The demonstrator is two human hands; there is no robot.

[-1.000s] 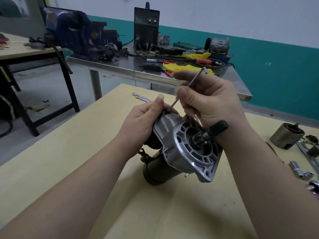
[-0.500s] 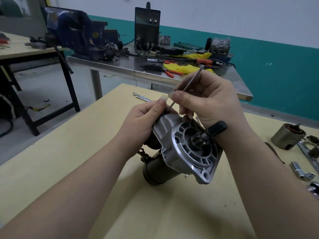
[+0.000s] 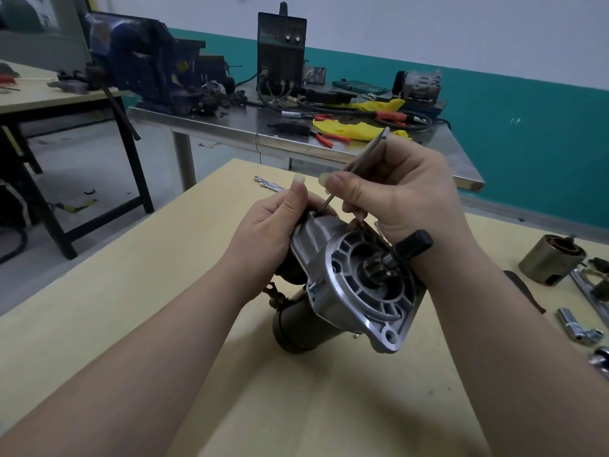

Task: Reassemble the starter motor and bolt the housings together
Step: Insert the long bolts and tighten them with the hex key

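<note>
The starter motor (image 3: pixel 359 291) stands tilted on the yellow table (image 3: pixel 131 311), its silver nose housing facing me and its dark cylindrical body (image 3: pixel 296 328) behind. My left hand (image 3: pixel 273 232) grips the top left of the housing, thumb raised. My right hand (image 3: pixel 398 196) pinches a thin hex key (image 3: pixel 356 169) whose lower tip sits in a bolt hole at the housing's top edge. A black-handled tool (image 3: pixel 413 244) lies tucked under my right palm, pointing at the pinion.
A brass-coloured cylindrical part (image 3: pixel 550 258) and several sockets and wrench pieces (image 3: pixel 576 328) lie at the table's right edge. A chrome extension bar (image 3: pixel 268 183) lies at the far edge. Behind stands a steel bench (image 3: pixel 230 127) with a blue vise, a welder, pliers and yellow rags.
The hex key's upper end has swung round between my right fingers, its short arm turning out of sight. The motor and my left hand have stayed put.
</note>
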